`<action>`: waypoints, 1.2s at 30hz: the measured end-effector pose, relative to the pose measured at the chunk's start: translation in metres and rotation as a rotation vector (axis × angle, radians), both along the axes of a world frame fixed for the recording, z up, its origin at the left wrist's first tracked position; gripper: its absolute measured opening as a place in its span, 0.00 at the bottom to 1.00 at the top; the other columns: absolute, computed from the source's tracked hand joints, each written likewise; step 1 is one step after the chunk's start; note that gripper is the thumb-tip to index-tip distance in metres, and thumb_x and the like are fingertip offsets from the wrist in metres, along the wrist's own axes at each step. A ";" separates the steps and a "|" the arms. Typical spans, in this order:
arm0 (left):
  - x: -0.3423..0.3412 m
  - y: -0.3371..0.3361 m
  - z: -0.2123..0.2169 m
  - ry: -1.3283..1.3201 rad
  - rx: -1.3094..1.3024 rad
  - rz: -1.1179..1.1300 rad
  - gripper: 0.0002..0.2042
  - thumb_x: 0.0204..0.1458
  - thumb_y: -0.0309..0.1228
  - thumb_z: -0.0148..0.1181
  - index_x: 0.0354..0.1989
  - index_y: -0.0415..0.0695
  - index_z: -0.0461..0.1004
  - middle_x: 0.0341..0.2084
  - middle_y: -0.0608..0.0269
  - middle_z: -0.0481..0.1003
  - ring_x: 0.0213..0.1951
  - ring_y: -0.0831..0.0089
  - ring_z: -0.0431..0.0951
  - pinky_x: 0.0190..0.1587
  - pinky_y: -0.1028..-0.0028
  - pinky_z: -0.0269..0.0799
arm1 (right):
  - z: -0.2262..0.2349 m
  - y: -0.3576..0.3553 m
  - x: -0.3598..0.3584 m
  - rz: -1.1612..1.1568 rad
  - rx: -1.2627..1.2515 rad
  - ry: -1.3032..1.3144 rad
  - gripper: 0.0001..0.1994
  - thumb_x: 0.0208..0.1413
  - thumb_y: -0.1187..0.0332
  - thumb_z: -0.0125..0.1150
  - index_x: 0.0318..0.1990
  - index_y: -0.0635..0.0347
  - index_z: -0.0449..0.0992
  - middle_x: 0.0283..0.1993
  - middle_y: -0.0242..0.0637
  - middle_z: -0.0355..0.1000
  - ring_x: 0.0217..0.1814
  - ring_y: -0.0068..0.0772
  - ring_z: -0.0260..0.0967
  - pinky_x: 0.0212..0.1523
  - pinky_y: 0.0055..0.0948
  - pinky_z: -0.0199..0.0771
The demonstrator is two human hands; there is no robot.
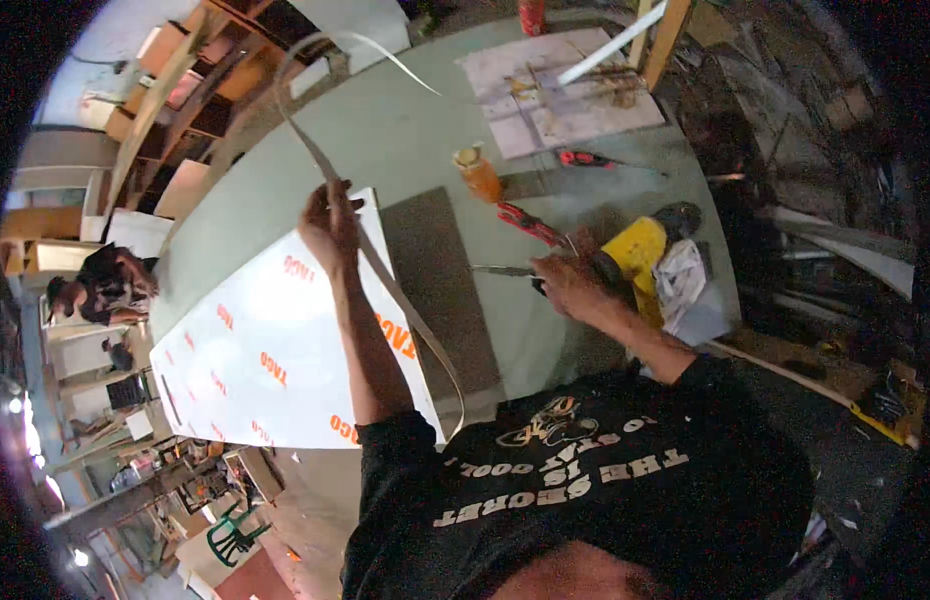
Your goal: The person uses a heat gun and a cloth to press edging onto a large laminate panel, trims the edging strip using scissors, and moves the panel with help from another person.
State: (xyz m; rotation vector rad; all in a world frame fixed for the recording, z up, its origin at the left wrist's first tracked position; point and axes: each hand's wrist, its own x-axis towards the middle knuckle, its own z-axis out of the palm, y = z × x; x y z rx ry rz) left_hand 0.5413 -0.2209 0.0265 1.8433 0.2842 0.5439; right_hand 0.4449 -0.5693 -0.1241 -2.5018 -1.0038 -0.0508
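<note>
My left hand (331, 228) is closed around a long, thin, pale edging strip (410, 310). From it the strip arcs up over the far side of the table, and its other end trails down past my forearm toward my shirt. Beneath that hand lies a white board (255, 350) with orange print. My right hand (577, 284) grips a dark-handled tool with a slim metal blade (500, 270) pointing left; its exact kind is unclear. A red-and-black hand tool (530, 225) lies just beyond the right hand. Beside that hand is a yellow-and-black object (637, 252), partly covered by crumpled white material.
An orange-brown jar (477, 175) stands on the pale green table (415, 130). Past it are another red-and-black tool (587, 160) and a stained pale sheet (560, 90). A co-worker (103, 285) is at the far left, and a green chair (233, 535) stands lower left.
</note>
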 end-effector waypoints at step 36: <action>-0.068 -0.095 0.122 0.084 -0.058 -0.337 0.16 0.59 0.37 0.55 0.37 0.31 0.75 0.26 0.57 0.78 0.29 0.75 0.77 0.33 0.75 0.75 | 0.252 0.032 0.160 0.616 0.183 0.877 0.51 0.30 0.33 0.70 0.63 0.52 0.62 0.47 0.34 0.67 0.47 0.30 0.64 0.50 0.31 0.65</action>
